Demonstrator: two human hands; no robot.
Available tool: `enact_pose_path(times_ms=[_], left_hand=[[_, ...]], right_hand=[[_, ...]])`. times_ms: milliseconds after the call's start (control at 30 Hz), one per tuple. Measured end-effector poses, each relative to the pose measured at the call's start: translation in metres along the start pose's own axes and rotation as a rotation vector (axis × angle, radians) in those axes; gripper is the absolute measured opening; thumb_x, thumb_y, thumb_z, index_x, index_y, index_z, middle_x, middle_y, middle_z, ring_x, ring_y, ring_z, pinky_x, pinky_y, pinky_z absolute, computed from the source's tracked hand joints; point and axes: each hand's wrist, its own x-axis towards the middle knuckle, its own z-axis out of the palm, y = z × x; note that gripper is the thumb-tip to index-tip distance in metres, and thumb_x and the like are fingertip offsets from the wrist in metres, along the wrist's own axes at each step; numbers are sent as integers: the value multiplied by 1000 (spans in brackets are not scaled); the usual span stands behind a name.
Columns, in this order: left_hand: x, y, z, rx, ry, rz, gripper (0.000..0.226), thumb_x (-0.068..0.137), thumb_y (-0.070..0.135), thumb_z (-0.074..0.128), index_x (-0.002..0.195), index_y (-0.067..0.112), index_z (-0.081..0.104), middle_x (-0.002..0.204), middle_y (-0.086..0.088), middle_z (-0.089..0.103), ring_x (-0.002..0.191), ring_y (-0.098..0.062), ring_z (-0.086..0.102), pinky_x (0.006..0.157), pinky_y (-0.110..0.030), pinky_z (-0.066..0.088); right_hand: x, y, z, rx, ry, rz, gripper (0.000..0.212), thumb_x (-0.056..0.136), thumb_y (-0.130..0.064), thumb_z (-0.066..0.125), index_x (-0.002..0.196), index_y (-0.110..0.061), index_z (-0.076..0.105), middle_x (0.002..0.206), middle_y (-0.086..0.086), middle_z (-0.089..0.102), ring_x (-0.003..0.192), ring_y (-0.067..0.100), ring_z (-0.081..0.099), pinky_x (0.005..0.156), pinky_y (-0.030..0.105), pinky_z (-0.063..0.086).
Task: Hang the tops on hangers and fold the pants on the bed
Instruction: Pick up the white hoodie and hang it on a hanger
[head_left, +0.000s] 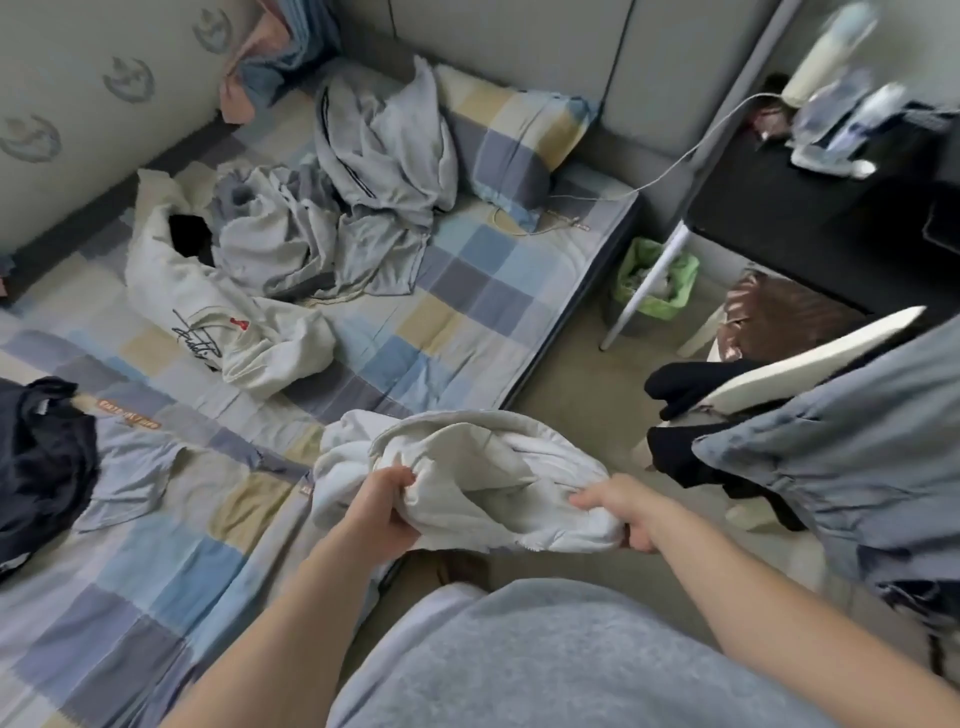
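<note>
I hold a bunched white garment (467, 478) over the bed's near edge. My left hand (382, 512) grips its left side and my right hand (621, 512) grips its right side. On the checked bed (457, 306) lie a white hooded top with black script (208, 312), a heap of grey clothes (358, 197) and, at the far left, a dark navy garment (41, 457) beside a light blue piece (135, 467). At the right, a blue-grey top (841, 467) and black clothing (691, 384) hang on a white hanger (810, 353).
A checked pillow (519, 140) lies at the bed's head by the grey wall. A green-lined bin (654, 275) stands on the floor beside the bed. A dark desk (831, 208) with bottles fills the upper right. A white cable (675, 161) runs to the bed.
</note>
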Motion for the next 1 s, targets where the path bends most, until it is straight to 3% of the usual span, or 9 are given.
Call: enact_pose_path(times_ms=[100, 200, 300, 400, 467, 533, 667, 900, 1000], left_hand=[[-14, -53, 33, 115, -10, 39, 58, 84, 5, 50, 142, 8, 47, 127, -21, 62, 109, -35, 61, 91, -51, 55], [-36, -115, 77, 271, -90, 50, 42, 91, 18, 53, 131, 4, 58, 96, -16, 66, 82, -28, 65, 72, -38, 54], [-61, -166, 128, 445, -181, 49, 41, 84, 22, 66, 120, 2, 65, 94, -17, 70, 79, -27, 69, 68, -34, 55], [-79, -198, 176, 584, -245, 77, 34, 87, 19, 69, 117, 1, 68, 109, -22, 73, 102, -39, 70, 90, -48, 57], [-85, -214, 208, 642, -284, 98, 32, 89, 16, 67, 116, -2, 69, 114, -27, 70, 112, -45, 65, 103, -59, 48], [-90, -230, 242, 706, -335, 101, 35, 88, 15, 66, 117, -5, 68, 115, -30, 69, 112, -47, 64, 104, -62, 46], [-102, -268, 308, 811, -492, 64, 34, 87, 15, 67, 116, -3, 69, 114, -26, 71, 106, -41, 69, 99, -54, 52], [-127, -332, 454, 1017, -909, 49, 33, 81, 20, 73, 110, 7, 71, 108, -16, 75, 100, -30, 73, 80, -39, 60], [-137, -356, 522, 1122, -1088, 22, 32, 87, 22, 71, 116, 8, 69, 112, -16, 74, 103, -33, 72, 84, -46, 60]], right_hand=[[-22, 50, -44, 185, 13, -155, 42, 85, -13, 78, 123, 1, 63, 109, 17, 74, 96, 31, 73, 82, 40, 59], [-50, 103, -95, 342, 24, -268, 32, 87, -11, 75, 117, -4, 66, 105, 16, 76, 97, 32, 73, 95, 49, 56], [-81, 156, -145, 424, 96, -369, 19, 85, -16, 77, 103, -12, 72, 94, 5, 78, 85, 19, 76, 76, 35, 59], [-110, 199, -184, 516, 207, -436, 5, 84, -20, 78, 84, -15, 79, 92, 3, 79, 84, 16, 75, 69, 28, 54], [-127, 218, -207, 574, 266, -480, 9, 84, -22, 77, 83, -30, 81, 92, 1, 79, 88, 17, 75, 70, 26, 53], [-140, 233, -230, 638, 357, -503, 11, 76, -31, 81, 85, -35, 81, 92, -3, 79, 91, 16, 74, 74, 29, 52], [-161, 260, -277, 764, 590, -509, 59, 53, -52, 80, 100, -17, 76, 96, 4, 77, 96, 25, 72, 90, 45, 54], [-205, 295, -361, 968, 1084, -488, 24, 63, -45, 74, 78, -27, 76, 76, -4, 75, 76, 19, 73, 71, 37, 55], [-225, 302, -397, 1035, 1254, -459, 19, 63, -47, 70, 74, -33, 75, 69, -10, 72, 73, 15, 71, 67, 33, 53]])
